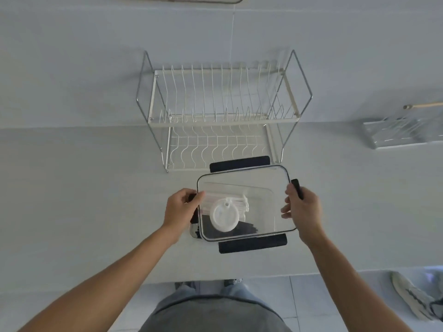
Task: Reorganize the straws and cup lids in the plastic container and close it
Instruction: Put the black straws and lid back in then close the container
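Note:
A clear plastic container [261, 219] stands on the white counter in front of me, with its transparent lid [242, 178] lying on top. The lid carries dark latch flaps at the far side [239, 162], the near side [253, 243] and the right end [297, 188]. Through the lid I see a white round cup lid [224, 216], white straws [230, 202] behind it and black straws [244, 230] at the near wall. My left hand [183, 208] grips the lid's left edge. My right hand [303, 207] holds the right edge by the right latch.
A two-tier white wire dish rack [223, 116] stands right behind the container against the wall. A flat metal rack [405, 135] with a wooden handle above it lies at the far right. The counter's front edge [287, 275] runs just below the container; a shoe [412, 298] lies on the floor.

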